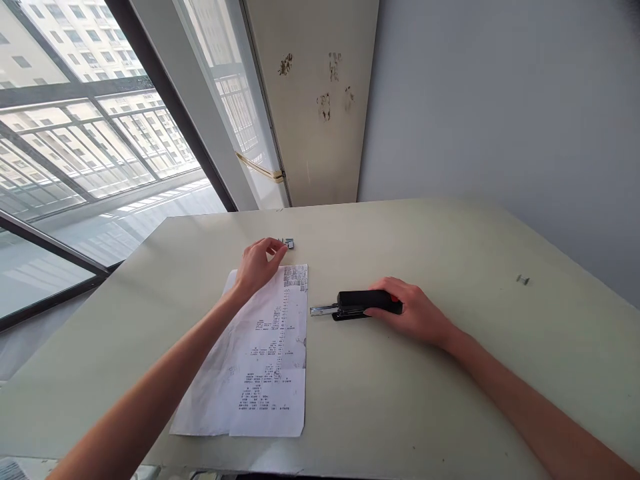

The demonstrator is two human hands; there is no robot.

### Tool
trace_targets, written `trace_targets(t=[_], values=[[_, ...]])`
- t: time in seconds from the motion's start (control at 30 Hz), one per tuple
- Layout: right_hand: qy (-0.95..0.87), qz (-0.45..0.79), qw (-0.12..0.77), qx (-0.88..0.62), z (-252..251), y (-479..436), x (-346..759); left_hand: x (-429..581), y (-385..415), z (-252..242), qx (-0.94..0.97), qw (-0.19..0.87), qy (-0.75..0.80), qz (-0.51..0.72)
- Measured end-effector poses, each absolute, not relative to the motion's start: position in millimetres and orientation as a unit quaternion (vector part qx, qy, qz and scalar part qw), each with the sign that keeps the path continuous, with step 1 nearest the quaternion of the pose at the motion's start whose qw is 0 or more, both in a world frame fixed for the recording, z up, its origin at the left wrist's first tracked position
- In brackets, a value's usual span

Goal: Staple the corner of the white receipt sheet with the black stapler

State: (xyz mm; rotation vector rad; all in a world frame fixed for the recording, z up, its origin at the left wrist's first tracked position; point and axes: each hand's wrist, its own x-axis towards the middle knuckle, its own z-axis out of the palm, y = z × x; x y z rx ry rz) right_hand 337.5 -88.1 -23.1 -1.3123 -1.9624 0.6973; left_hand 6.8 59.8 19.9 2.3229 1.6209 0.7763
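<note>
A black stapler (363,301) lies on the table with its metal staple tray (324,310) sticking out to the left. My right hand (413,310) is wrapped around its right end, where a bit of red shows by the fingers. Beyond the top of some printed sheets of paper (270,387), my left hand (260,263) has thumb and forefinger pinched at small silvery staples (289,243). How firmly the fingertips hold them is hard to see. My left wrist and forearm pass over the paper, covering part of it.
The pale table (425,247) reaches a grey wall (500,100) at the back right. A small metal piece (523,279) lies far right. Behind the table stand a stained panel (315,133) and a glass window (100,113) on the left.
</note>
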Motion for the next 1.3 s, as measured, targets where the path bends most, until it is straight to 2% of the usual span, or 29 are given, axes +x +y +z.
trace_targets(t=[0.13, 0.3, 0.83, 1.0, 1.3], values=[[-0.751, 0.268, 0.333, -0.504, -25, -87, 337, 4, 106, 11, 0.795, 0.075, 0.555, 0.234], [-0.753, 0.263, 0.335, -0.502, -25, -86, 337, 7, 127, 4, 0.820, 0.063, 0.538, 0.186], [-0.755, 0.261, 0.333, -0.501, -21, -86, 336, 10, 97, 10, 0.904, 0.086, 0.396, 0.137], [-0.758, 0.265, 0.327, -0.498, -20, -86, 337, 8, 97, 16, 0.934, 0.074, 0.337, 0.088], [-0.755, 0.268, 0.325, -0.502, -20, -86, 337, 20, 98, 8, 0.918, 0.046, 0.379, 0.103]])
